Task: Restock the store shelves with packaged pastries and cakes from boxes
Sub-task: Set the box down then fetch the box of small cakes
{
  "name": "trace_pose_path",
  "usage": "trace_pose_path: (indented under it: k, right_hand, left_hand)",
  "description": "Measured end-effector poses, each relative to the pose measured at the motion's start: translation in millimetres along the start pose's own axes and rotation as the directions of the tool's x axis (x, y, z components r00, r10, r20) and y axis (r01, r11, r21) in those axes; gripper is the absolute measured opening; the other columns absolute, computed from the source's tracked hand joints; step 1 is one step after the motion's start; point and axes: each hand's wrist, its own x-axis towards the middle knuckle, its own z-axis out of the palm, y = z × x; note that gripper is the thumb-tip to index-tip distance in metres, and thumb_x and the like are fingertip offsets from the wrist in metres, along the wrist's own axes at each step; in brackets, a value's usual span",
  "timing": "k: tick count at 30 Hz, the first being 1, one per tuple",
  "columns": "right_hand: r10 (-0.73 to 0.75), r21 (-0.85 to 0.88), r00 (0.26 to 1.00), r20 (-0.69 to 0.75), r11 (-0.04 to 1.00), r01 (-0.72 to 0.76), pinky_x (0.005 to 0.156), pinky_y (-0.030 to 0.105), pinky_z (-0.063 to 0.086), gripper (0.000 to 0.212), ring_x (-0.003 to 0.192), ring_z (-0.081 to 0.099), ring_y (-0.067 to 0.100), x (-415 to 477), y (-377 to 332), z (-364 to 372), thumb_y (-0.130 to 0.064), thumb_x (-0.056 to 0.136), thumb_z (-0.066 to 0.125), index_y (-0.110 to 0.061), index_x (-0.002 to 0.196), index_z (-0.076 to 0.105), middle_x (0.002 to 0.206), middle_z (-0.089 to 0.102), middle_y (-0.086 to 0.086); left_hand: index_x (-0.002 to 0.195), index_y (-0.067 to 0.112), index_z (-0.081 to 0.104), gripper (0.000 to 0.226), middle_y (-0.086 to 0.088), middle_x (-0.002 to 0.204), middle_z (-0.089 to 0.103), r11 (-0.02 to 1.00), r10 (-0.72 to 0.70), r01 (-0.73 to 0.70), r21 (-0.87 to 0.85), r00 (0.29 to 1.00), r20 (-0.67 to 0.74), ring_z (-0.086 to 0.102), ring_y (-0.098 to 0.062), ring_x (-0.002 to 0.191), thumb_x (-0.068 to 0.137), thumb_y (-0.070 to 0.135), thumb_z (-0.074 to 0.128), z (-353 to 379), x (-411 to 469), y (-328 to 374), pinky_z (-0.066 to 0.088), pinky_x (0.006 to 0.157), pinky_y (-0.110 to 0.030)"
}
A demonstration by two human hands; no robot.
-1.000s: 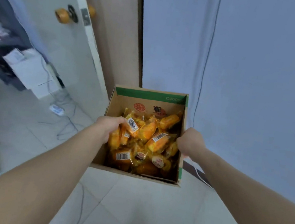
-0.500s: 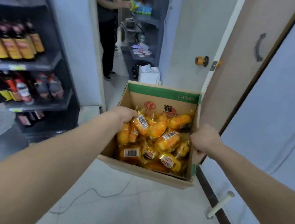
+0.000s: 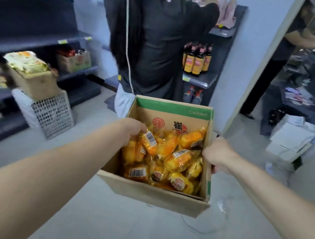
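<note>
The packaged pastries (image 3: pixel 177 159) are lying in a loose heap inside an open cardboard box (image 3: pixel 152 194), filling its lower part. Each is an oblong orange-yellow cake sealed in a shiny, crinkled clear wrapper, and several are showing white barcode stickers. The box is plain brown board, square-sided, with a green band printed along the top of its far inner wall and red and black marks beneath. It is hanging in the air above a pale, smooth floor (image 3: pixel 136 236), straight ahead of the person and between two bare forearms. The left hand (image 3: pixel 131 129) is gripping the left wall, its fingers curling over the rim and down among the wrappers. The right hand (image 3: pixel 216 156) is closing tightly round the top edge of the right wall.

Just beyond the box another person in a black shirt (image 3: pixel 163 39) is standing with their back turned, reaching up towards a dark shelf unit. On it, brown glass bottles (image 3: pixel 196 61) with red-and-yellow labels are standing in a cluster. On the left, dark shelves (image 3: pixel 32 39) are running along the wall. Beside them a grey plastic crate (image 3: pixel 53 115) with a grid pattern is bearing an open carton (image 3: pixel 34 82) that is holding pale wrapped packets. On the right, white boxes (image 3: pixel 292 136) are sitting stacked on the floor near a second, blurred person (image 3: pixel 277 55).
</note>
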Motion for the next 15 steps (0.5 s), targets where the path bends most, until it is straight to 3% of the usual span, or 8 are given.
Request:
trace_pose_path:
  k: [2,4,6,8,9,12,15]
  right_hand:
    - [-0.046,-0.045,0.995,0.086,0.998,0.05,0.049,0.037,0.056,0.019,0.072,0.064,0.031,-3.2,-46.4,42.3,-0.003,0.095,0.044,-0.008,0.077,0.047,0.078,0.059,0.014]
    - [-0.1,-0.06,0.982,0.159,0.992,0.111,0.051,0.037,0.055,0.011,0.075,0.062,0.028,-6.2,-89.8,84.3,-0.006,0.095,0.044,-0.01,0.086,0.048,0.079,0.057,0.01]
    - [-0.157,-0.085,0.966,0.206,0.98,0.178,0.056,0.038,0.058,0.007,0.075,0.064,0.028,-7.5,-131.5,126.4,-0.007,0.095,0.045,-0.009,0.091,0.05,0.081,0.058,0.011]
    - [-0.204,-0.118,0.953,0.223,0.965,0.234,0.055,0.035,0.058,0.009,0.072,0.065,0.029,-8.7,-165.3,155.8,-0.007,0.093,0.045,-0.006,0.091,0.053,0.081,0.061,0.013]
    - [-0.231,-0.123,0.943,0.241,0.956,0.266,0.045,0.027,0.054,0.01,0.066,0.063,0.028,-8.7,-184.4,171.7,-0.005,0.093,0.045,-0.006,0.088,0.053,0.077,0.059,0.013]
    - [-0.287,-0.121,0.911,0.296,0.935,0.334,0.026,0.01,0.029,0.022,0.05,0.049,0.022,-9.0,-237.0,210.8,0.001,0.092,0.042,-0.005,0.072,0.046,0.066,0.049,0.011]
    - [-0.34,-0.156,0.879,0.335,0.9,0.407,0.025,0.012,0.03,0.025,0.048,0.051,0.023,-2.3,-285.3,247.2,0.001,0.091,0.042,-0.005,0.067,0.046,0.062,0.05,0.012]
  left_hand:
    - [0.132,0.001,0.045,0.042,-0.017,0.119,0.057,0.999,-0.038,0.037,-0.031,0.998,-0.056,0.049,-0.021,0.077,0.093,0.013,0.056,-54.7,6.4,-18.4,0.039,0.076,-0.033]
    - [0.131,0.0,0.045,0.041,-0.014,0.086,0.054,0.994,-0.094,0.086,-0.067,0.988,-0.119,0.043,-0.019,0.061,0.093,0.011,0.055,-105.8,14.1,-34.3,0.038,0.075,-0.033]
    - [0.129,-0.001,0.046,0.039,-0.009,0.069,0.042,0.985,-0.151,0.13,-0.115,0.97,-0.189,0.039,-0.018,0.056,0.093,0.011,0.055,-154.8,21.6,-48.1,0.038,0.075,-0.033]
    - [0.126,-0.001,0.048,0.036,-0.008,0.068,0.041,0.975,-0.188,0.154,-0.161,0.956,-0.226,0.041,-0.019,0.057,0.093,0.011,0.055,-192.4,30.2,-58.7,0.038,0.076,-0.034]
    - [0.125,0.0,0.048,0.036,-0.009,0.07,0.043,0.969,-0.202,0.156,-0.191,0.946,-0.252,0.042,-0.019,0.058,0.093,0.012,0.055,-213.1,35.1,-65.3,0.039,0.077,-0.035]
    - [0.128,0.0,0.047,0.038,-0.012,0.087,0.056,0.948,-0.248,0.161,-0.274,0.915,-0.319,0.048,-0.02,0.06,0.094,0.014,0.054,-265.2,48.1,-80.4,0.043,0.074,-0.036]
    - [0.13,-0.001,0.046,0.039,-0.014,0.099,0.061,0.924,-0.282,0.143,-0.354,0.88,-0.381,0.046,-0.018,0.057,0.094,0.013,0.053,-309.1,61.3,-90.3,0.044,0.065,-0.033]
